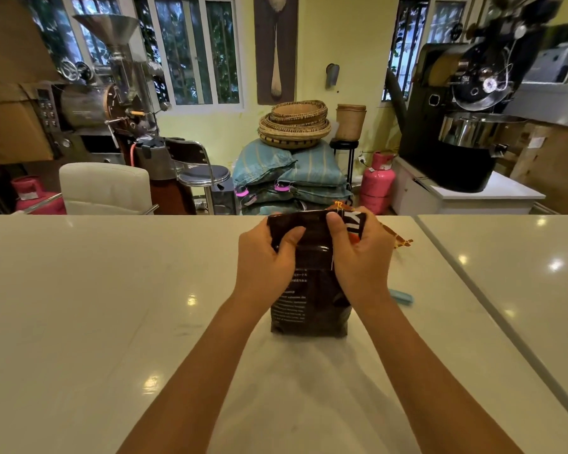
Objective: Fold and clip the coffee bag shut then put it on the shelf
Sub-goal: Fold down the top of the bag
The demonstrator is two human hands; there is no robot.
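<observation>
Your left hand (265,257) and right hand (358,253) both grip the folded top of the coffee bag (309,290), closed around it, near the worktop's (112,290) far edge.

Coffee bag (309,290) on table (112,290), clip (402,297) right.

blue clip (402,297) half hidden behind right wrist

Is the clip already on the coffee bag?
No, both hands, left hand and right hand, pinch the coffee bag's folded top bare, and a blue clip-like thing lies on the counter.
</observation>
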